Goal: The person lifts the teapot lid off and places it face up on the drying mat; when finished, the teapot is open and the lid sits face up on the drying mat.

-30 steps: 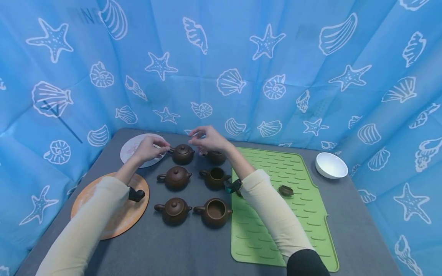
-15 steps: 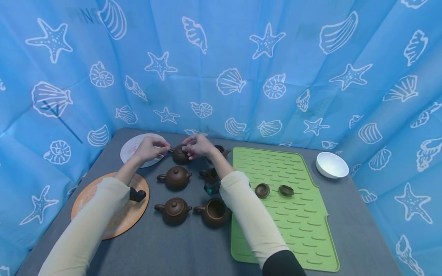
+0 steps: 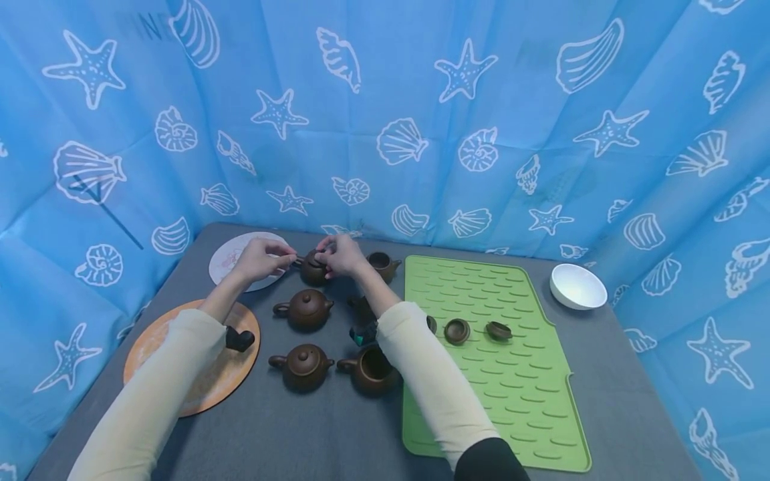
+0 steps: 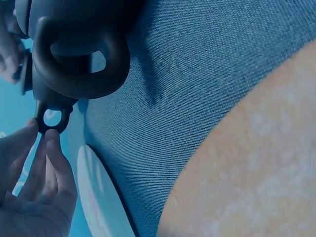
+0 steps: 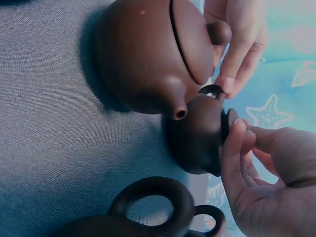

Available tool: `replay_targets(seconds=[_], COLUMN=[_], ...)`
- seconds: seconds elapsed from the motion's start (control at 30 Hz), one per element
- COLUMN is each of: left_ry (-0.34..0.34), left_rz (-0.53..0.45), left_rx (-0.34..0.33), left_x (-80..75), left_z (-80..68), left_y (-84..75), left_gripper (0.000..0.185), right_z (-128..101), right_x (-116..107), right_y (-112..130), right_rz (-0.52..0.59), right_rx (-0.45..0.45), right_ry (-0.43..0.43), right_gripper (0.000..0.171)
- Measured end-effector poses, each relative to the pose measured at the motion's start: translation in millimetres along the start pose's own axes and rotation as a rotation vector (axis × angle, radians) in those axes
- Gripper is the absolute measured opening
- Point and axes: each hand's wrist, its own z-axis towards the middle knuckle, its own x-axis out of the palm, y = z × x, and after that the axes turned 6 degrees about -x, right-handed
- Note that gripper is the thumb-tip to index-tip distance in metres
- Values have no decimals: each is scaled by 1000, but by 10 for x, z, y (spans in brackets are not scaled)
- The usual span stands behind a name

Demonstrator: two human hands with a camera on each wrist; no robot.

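Hands full: my left hand point(image 3: 263, 260) pinches the far-left teapot's point(image 3: 311, 274) handle point(image 4: 65, 117), my right hand point(image 3: 345, 256) its lid point(image 5: 231, 117), which could slip and chip should that grip loosen.

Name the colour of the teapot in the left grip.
The teapot is dark brown, clearest in the right wrist view.

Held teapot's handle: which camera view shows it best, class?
Left wrist: the handle shows as a loop with its opening clear, pinched by the left hand. Right wrist shows part of the loop; head, a small stub beside that hand.
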Motion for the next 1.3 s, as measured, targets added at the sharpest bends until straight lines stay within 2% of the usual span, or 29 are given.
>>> replay_targets(seconds=[0.37, 0.6, 0.73, 0.87, 1.07, 1.3], left_ry=[-9, -18, -18, -17, -16, -11], left_rz=[11, 14, 16, 21, 30, 30], left_rx=[13, 16, 23, 23, 18, 11], left_x=[6, 4, 3, 2, -2, -9], left_z=[8, 5, 19, 13, -1, -15], left_y=[0, 8, 29, 23, -3, -14], left_gripper=[27, 26, 26, 25, 25, 26], right_z=[-88, -229, -337, -487, -747, -969], right_x=[-220, -477, -658, -850, -1180, -1481], right_y=[113, 215, 242, 224, 149, -27], right_rz=[-13, 4, -21, -63, -91, -30], right_rx=[-104, -136, -161, -194, -221, -203], right_ry=[17, 29, 55, 51, 42, 93], right_gripper=[21, 25, 23, 25, 39, 42])
